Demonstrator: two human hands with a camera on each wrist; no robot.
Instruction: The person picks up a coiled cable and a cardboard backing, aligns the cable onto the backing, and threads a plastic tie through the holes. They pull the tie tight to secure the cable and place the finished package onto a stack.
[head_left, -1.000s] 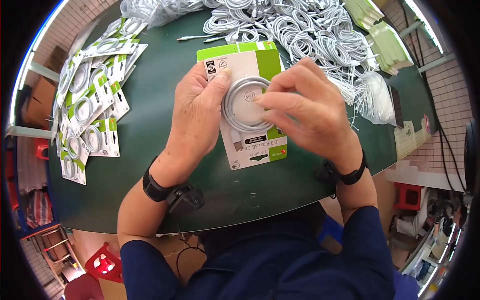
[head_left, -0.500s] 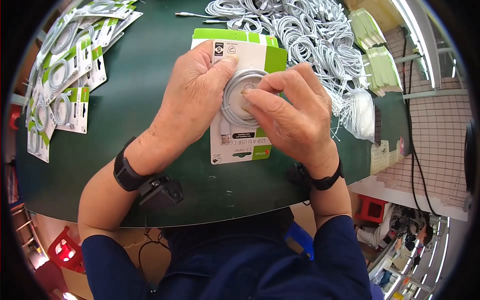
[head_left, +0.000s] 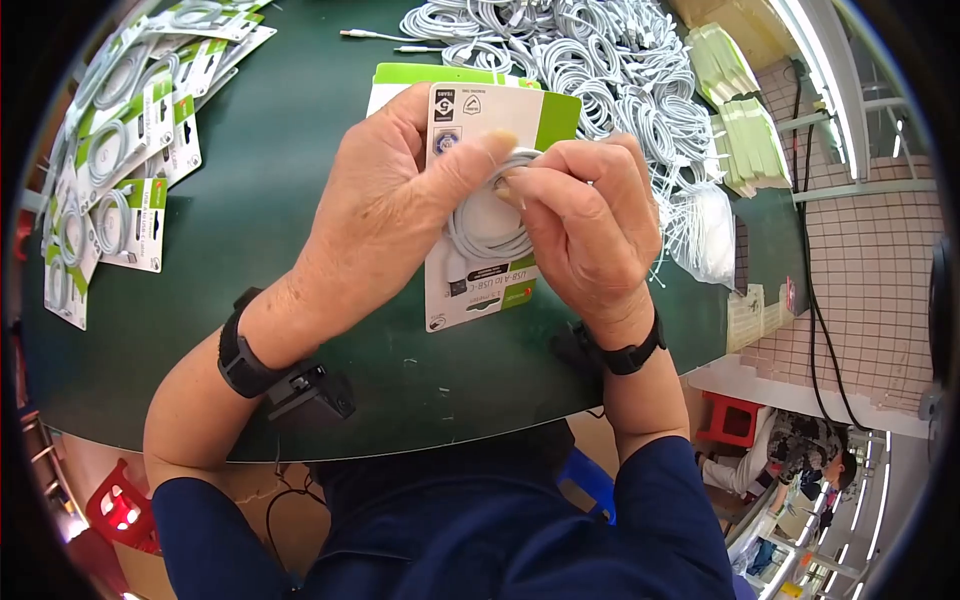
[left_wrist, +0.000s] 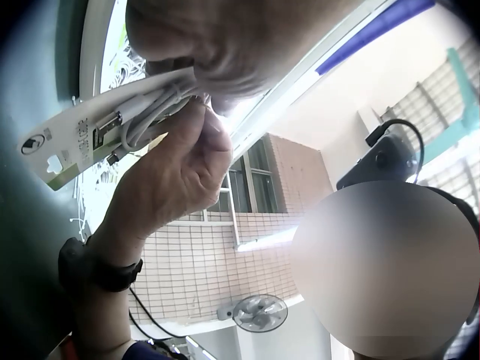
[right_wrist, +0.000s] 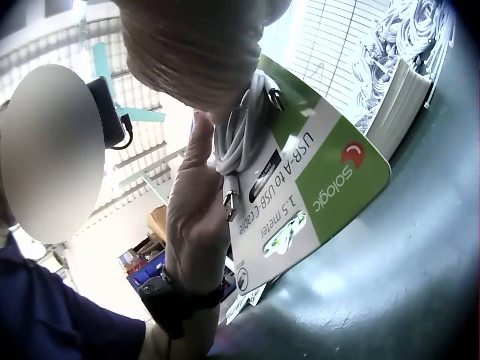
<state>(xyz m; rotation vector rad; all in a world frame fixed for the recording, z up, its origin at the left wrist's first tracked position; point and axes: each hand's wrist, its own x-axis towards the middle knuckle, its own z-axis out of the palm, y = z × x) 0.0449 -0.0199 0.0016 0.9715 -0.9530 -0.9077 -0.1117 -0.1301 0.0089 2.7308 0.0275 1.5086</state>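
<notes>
A white and green card (head_left: 460, 300) printed "USB-A to USB-C cable" carries a coiled white cable (head_left: 468, 225). My left hand (head_left: 385, 200) grips the card at its left edge, the thumb lying over the top of the coil. At the coil's upper right, my right hand (head_left: 590, 215) has its thumb and index finger pinched together against the cable; what lies between the tips is too small to tell. The right wrist view shows the card (right_wrist: 330, 202) tilted, with both cable plugs at the coil. More green and white cards (head_left: 395, 88) lie behind the held one.
Carded cables (head_left: 130, 140) are heaped at the table's left. A large pile of coiled white cables (head_left: 600, 70) covers the back, with green-white packs (head_left: 750, 140) and a bag of thin white ties (head_left: 705, 230) at right.
My right fingertips have moved up to the coil's top, and my left thumb has moved right over it. The card has tilted slightly. The head view has shifted.
</notes>
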